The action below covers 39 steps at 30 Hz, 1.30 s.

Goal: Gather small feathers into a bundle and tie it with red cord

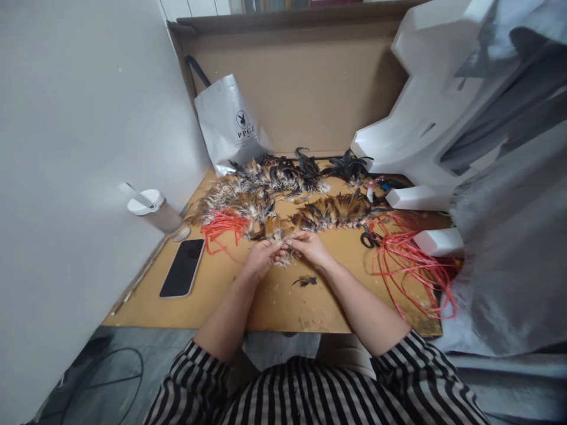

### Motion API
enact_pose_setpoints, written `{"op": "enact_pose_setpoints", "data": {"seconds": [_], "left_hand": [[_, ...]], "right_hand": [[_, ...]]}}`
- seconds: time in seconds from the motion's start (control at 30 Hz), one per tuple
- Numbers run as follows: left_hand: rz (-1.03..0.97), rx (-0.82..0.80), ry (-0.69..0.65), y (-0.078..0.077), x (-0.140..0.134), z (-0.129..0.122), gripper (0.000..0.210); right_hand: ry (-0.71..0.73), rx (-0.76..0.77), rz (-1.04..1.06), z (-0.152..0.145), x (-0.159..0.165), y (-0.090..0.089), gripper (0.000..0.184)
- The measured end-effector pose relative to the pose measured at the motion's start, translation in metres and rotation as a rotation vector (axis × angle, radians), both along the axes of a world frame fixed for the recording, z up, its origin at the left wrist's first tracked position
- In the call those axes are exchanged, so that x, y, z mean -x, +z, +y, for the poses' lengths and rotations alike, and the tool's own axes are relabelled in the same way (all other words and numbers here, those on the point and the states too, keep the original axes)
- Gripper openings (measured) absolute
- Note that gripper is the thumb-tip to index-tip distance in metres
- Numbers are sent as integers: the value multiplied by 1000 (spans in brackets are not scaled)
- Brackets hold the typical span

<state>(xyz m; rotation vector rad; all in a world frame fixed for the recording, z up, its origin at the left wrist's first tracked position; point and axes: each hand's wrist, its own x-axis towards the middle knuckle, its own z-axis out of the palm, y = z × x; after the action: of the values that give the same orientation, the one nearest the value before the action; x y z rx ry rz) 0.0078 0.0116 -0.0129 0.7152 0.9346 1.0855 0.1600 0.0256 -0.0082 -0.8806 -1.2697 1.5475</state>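
Both of my hands meet at the middle of the table, pinching a small bunch of brown feathers (275, 226) from either side. My left hand (264, 257) has its fingers curled around the bunch's lower end. With thumb and forefinger together, my right hand (310, 247) grips the same spot. Whitish feather ends stick out below the fingers. Just beyond lie a row of brown feather bunches (334, 211) and a larger heap of mixed feathers (239, 189). A small dark feather tuft (305, 281) rests on the table nearer to me.
Red plastic strips (225, 225) lie at left, with a bigger tangle (410, 260) at right beside black-handled scissors (371, 237). A phone (182, 268) and a lidded cup (159, 213) stand left. Behind are a silver bag (228, 127), black feathers (348, 167) and white foam (416, 112).
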Motion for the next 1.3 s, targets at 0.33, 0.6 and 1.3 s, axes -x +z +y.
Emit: {"op": "enact_pose_setpoints", "data": {"seconds": [0.33,0.6,1.3], "left_hand": [[-24,8,82,-4,-1,1,12],[-22,3,128,-3,-3,2,13],[45,-41,-55,-11,0,1,24]], "right_hand": [[-170,-234,-238,3,8,-14,17],[-246,-343,-297,-1,12,-12,15],[-183,-51,-87,4,4,-9,22]]}}
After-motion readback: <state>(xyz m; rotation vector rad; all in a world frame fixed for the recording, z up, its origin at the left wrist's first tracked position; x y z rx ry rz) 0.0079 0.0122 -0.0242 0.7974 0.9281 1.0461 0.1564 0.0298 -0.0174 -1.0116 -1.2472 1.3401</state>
